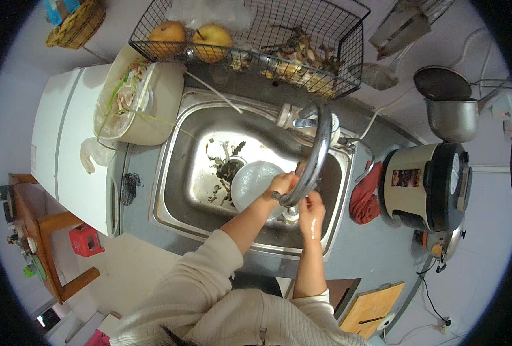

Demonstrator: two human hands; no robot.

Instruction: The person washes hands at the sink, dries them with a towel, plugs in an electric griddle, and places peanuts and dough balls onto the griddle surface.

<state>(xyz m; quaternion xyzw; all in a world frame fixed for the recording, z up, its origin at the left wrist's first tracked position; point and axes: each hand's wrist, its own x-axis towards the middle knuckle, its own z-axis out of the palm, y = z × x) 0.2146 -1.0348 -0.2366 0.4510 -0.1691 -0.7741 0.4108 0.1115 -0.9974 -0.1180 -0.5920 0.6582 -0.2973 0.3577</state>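
Observation:
A stainless steel sink [182,173] lies before me. My left hand [284,182] is over the right side of a pale bowl [253,181] in the sink, partly hidden by the curved metal faucet [321,149]. To the right of the faucet's end, my right hand [312,211] is wet, with its fingers bent. A small brown thing [300,168] shows just beyond my left fingers; whether I hold it cannot be made out. Dark plant scraps [227,169] lie around the drain, left of the bowl.
A scrap bin [152,125] stands at the sink's left corner. Behind the sink is a black wire basket [350,60] with pears [212,43] and garlic-like bulbs. At right are a red cloth [365,197] and an electric cooker [411,186]. A wooden cutting board [370,307] leans near the front.

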